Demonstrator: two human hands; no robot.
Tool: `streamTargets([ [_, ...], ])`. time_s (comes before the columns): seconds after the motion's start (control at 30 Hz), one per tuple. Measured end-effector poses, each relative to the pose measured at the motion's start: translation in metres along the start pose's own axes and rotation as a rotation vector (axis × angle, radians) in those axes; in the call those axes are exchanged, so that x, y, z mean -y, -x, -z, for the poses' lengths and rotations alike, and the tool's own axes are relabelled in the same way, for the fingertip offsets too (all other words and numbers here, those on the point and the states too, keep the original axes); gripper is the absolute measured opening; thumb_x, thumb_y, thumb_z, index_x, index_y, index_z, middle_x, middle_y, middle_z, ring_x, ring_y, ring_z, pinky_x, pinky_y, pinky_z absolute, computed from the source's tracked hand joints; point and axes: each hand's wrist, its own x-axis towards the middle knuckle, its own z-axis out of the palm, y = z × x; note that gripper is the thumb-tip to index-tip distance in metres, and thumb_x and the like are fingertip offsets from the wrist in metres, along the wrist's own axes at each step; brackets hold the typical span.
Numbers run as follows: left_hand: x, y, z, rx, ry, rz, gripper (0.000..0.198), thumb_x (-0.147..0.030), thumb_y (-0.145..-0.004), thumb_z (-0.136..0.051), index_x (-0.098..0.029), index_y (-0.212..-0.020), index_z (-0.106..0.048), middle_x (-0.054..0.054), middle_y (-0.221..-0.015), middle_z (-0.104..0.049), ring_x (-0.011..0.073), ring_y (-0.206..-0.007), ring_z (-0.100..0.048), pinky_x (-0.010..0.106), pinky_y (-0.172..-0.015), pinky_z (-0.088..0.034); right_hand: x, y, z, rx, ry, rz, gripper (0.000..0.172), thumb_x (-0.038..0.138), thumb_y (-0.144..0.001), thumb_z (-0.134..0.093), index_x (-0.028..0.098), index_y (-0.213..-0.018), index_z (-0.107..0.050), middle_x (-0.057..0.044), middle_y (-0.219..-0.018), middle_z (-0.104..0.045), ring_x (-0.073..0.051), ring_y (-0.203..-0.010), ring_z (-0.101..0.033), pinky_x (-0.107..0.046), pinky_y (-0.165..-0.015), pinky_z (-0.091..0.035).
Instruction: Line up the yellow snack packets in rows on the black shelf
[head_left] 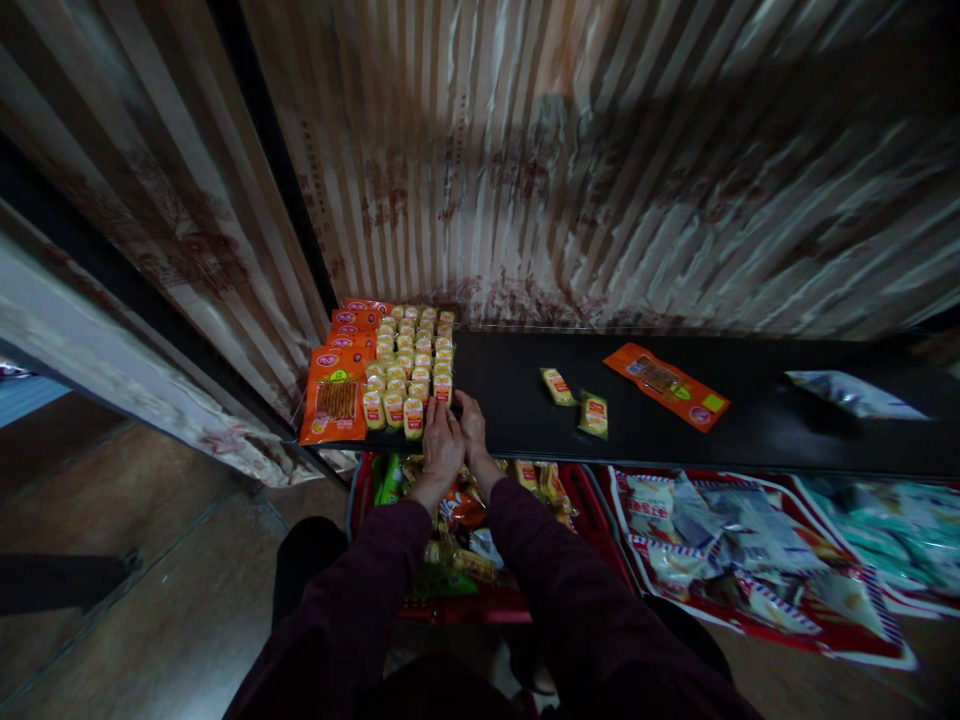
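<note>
My left hand [443, 440] and my right hand [472, 425] are close together at the shelf's front edge, fingers bent and nearly meeting. They are at the right front corner of tight rows of small yellow wrapped cakes [413, 417]. Just beyond my fingertips stands one cake with a red and white label [442, 387]. Whatever lies between my fingers is hidden by the hands. Left of the cakes, several orange snack packets [335, 398] stand one behind another. Two loose cakes [557, 387] lie farther right on the black shelf [510, 400].
Another orange packet [666, 386] and a silvery packet [855, 393] lie on the shelf's right part. Below the edge, a red basket [600, 525] holds mixed snacks, beside baskets of white packets [739, 530] and green ones [892, 530]. A dark post [277, 150] rises at left against the pleated paper backing.
</note>
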Motion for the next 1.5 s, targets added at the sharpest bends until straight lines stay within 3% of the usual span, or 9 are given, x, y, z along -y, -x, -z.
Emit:
streamTargets([
  [0.23,0.000,0.006,0.001,-0.007,0.024,-0.013,0.044,-0.022,-0.088,-0.032,-0.008,-0.125,-0.051,0.016,-0.144,-0.038,0.0188,-0.134,-0.034,0.032,-0.113,-0.026,-0.001,0.004,0.001,-0.005,-0.023,-0.018,0.040,0.021,-0.075,-0.051,0.011,-0.113,-0.058,-0.014,-0.109,-0.061,-0.022,-0.100,-0.057,-0.038,-0.093,-0.046],
  [0.53,0.001,0.023,0.002,-0.018,0.048,-0.033,0.042,-0.025,-0.089,-0.032,-0.009,-0.120,-0.055,0.016,-0.133,-0.051,0.0202,-0.128,-0.042,0.034,-0.109,-0.031,0.007,0.019,0.013,0.009,-0.030,-0.056,0.041,0.017,-0.074,-0.050,0.013,-0.114,-0.058,-0.012,-0.107,-0.060,-0.020,-0.093,-0.058,-0.035,-0.087,-0.048],
  [0.83,0.024,0.062,0.008,0.090,0.109,-0.028,0.037,-0.025,-0.088,-0.037,-0.013,-0.116,-0.057,0.013,-0.119,-0.061,0.0196,-0.111,-0.055,0.034,-0.100,-0.039,0.019,0.075,0.038,0.039,-0.034,0.030,0.037,0.014,-0.076,-0.045,0.016,-0.109,-0.062,-0.010,-0.108,-0.061,-0.019,-0.098,-0.057,-0.035,-0.093,-0.044],
  [1.13,0.047,0.092,0.011,0.223,0.062,0.070,0.036,-0.019,-0.084,-0.040,-0.013,-0.113,-0.061,0.011,-0.119,-0.062,0.0192,-0.111,-0.055,0.032,-0.101,-0.038,0.015,0.123,0.043,0.123,0.021,-0.022,0.043,0.006,-0.070,-0.044,0.019,-0.105,-0.065,-0.008,-0.103,-0.065,-0.019,-0.095,-0.058,-0.034,-0.090,-0.046],
  [1.3,0.066,0.105,0.007,0.385,0.004,0.224,0.035,-0.016,-0.083,-0.042,-0.015,-0.111,-0.063,0.010,-0.120,-0.062,0.0197,-0.110,-0.056,0.032,-0.100,-0.038,0.003,0.144,0.040,0.249,0.089,-0.090,0.046,0.005,-0.068,-0.045,0.018,-0.108,-0.065,-0.008,-0.098,-0.068,-0.020,-0.091,-0.060,-0.035,-0.091,-0.045],
  [1.5,0.096,0.130,-0.008,0.517,-0.038,0.360,0.031,-0.013,-0.081,-0.043,-0.014,-0.100,-0.067,0.010,-0.111,-0.067,0.0179,-0.102,-0.059,0.029,-0.093,-0.041,-0.017,0.172,0.045,0.525,0.323,-0.235,0.039,0.005,-0.075,-0.045,0.015,-0.104,-0.068,-0.012,-0.103,-0.070,-0.019,-0.093,-0.063,-0.028,-0.088,-0.046],
])
